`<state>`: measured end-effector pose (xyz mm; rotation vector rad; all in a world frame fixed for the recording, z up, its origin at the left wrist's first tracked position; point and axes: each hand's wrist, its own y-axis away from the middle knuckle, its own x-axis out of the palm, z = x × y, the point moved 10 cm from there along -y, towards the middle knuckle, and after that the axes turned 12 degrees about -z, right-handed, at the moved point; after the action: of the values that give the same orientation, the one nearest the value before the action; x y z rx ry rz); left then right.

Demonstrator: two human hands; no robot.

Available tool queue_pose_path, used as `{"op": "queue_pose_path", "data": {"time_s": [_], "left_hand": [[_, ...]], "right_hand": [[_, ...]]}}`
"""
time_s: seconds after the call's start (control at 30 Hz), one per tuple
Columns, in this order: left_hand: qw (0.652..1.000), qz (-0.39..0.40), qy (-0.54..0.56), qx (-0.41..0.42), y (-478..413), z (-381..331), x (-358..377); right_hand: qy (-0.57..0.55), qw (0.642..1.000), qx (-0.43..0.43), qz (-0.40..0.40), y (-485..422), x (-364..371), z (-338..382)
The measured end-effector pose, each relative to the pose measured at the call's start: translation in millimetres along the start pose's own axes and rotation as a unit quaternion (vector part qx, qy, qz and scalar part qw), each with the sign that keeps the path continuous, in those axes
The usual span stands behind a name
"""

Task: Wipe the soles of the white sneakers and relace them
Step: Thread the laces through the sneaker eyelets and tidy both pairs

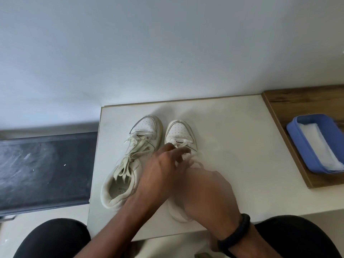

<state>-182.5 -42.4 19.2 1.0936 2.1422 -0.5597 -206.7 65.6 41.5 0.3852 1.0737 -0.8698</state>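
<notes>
Two white sneakers stand side by side on a white table (232,136), toes pointing away from me. The left sneaker (137,146) has loose cream laces (132,155) trailing into its opening. My left hand (163,168) reaches across to the right sneaker (179,132) and its fingers pinch that shoe's lace near the lower eyelets. My right hand (204,194), blurred, covers the rear of the right sneaker with fingers curled; what it grips is hidden. A black band circles the right wrist.
A blue plastic tray (296,135) holding white wipes (316,146) rests on a wooden surface (290,101) at the right. A dark panel (44,168) lies left of the table. A white wall rises behind. My dark-clad knees sit below the table's near edge.
</notes>
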Motion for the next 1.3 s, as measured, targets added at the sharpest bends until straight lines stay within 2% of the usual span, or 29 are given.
{"op": "queue_pose_path", "data": {"time_s": [0.13,0.27,0.37,0.53,0.73,0.83,1.2,1.3], "left_hand": [[0.998,-0.016,0.054,0.033,-1.2,-8.0,-0.2],[0.995,-0.087,0.047,-0.032,-6.5,9.2,-20.3],[0.998,-0.030,-0.010,-0.058,-6.4,19.5,-23.7],[0.997,0.063,-0.041,-0.032,12.1,9.2,-24.4],[0.997,0.064,-0.048,-0.021,17.9,0.8,-23.0],[0.995,0.074,-0.058,-0.046,21.7,2.1,-23.4],[0.972,0.196,-0.118,-0.049,34.7,10.9,-11.7],[0.981,0.156,-0.102,-0.058,28.3,12.5,-20.4]], "right_hand": [[-0.037,0.997,0.015,0.066,1.0,7.5,-9.0],[-0.039,0.997,0.009,0.065,1.7,7.3,-7.1],[-0.048,0.997,0.014,0.066,2.2,5.7,-10.0],[-0.061,0.995,0.023,0.076,1.9,6.6,-16.5],[-0.084,0.992,0.025,0.092,1.1,7.5,-18.0],[-0.077,0.993,0.023,0.082,0.6,6.2,-17.1],[-0.074,0.993,0.027,0.093,1.9,6.9,-19.2],[-0.089,0.989,0.054,0.101,1.6,5.3,-21.6]]}}
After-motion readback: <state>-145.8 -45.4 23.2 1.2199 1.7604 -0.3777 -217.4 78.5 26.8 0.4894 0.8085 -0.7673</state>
